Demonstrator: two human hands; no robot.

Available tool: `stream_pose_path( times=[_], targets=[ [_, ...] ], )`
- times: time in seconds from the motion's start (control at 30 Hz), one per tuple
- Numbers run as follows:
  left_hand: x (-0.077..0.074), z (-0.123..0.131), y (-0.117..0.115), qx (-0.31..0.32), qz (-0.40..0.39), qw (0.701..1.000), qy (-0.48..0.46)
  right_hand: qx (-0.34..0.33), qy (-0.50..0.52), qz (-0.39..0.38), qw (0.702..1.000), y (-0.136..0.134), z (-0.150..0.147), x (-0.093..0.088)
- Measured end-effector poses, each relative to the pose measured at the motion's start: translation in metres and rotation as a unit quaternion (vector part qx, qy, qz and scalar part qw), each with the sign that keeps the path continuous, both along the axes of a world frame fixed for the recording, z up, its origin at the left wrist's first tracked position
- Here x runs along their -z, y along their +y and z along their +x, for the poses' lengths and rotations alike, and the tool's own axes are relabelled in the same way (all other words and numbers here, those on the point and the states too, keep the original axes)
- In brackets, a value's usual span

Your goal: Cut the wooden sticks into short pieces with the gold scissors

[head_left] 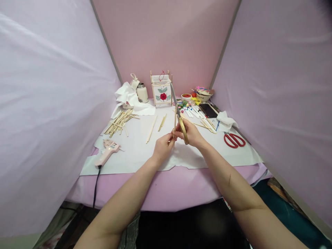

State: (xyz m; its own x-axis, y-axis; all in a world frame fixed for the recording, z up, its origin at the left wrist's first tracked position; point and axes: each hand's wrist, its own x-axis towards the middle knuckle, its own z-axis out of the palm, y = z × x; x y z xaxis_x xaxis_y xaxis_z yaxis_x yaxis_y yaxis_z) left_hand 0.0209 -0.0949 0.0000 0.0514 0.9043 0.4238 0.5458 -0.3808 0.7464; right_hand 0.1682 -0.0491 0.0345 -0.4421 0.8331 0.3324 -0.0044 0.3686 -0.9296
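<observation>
My left hand [163, 146] pinches the lower end of a thin wooden stick [175, 119] and holds it upright above the white paper sheet [135, 152]. My right hand [190, 133] grips gold-handled scissors [178, 116], whose long blades point up and away beside the stick. Both hands meet over the middle of the table. Whether the blades touch the stick I cannot tell.
A pile of wooden sticks [118, 121] lies at the left, loose sticks [151, 128] in the middle. A pink glue gun [107, 152] with a black cord sits front left. Red scissors [234, 140], markers [192, 111], a small paper lantern [161, 89], tissues and bowls stand behind. Pink fabric walls close in.
</observation>
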Motion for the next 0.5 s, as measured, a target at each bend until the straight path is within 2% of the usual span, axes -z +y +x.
stream_pose_path(
  times=[0.23,0.5],
  targets=[
    [0.002,0.005,-0.001,-0.027,-0.018,0.999,0.025,0.040,-0.011,0.009,0.999,0.003,0.004,0.006],
    [0.001,0.008,-0.004,-0.061,0.005,0.997,0.050,0.004,0.041,-0.014,0.999,0.003,0.001,0.011]
  ],
)
